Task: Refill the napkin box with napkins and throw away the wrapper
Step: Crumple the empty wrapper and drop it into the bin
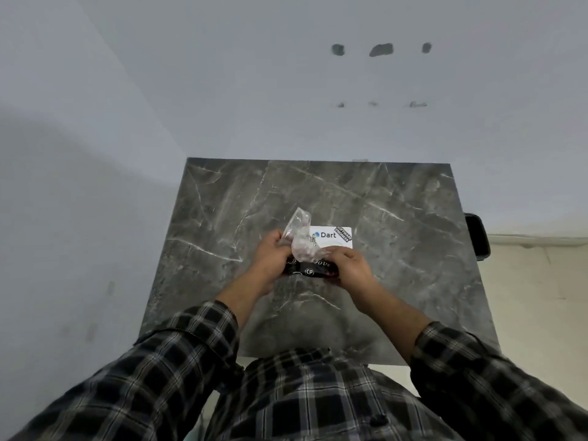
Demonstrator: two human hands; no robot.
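Light's pretty soft and even, kinda cool-toned, with no harsh glare apart from a dull sheen on the marble desk [397, 218]. There's a broad soft shadow across the wall [79, 154] on the left and a faint one on the desk near the person's body. Wide-angle lens bends the edges noticeably, and everything's a bit soft and compressed, especially the plaid sleeves [159, 377] at the bottom.

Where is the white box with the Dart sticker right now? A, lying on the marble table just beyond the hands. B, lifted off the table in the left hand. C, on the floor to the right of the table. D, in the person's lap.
A: the white box lies flat on the marble table just past both hands, which are busy with the clear wrapper instead.
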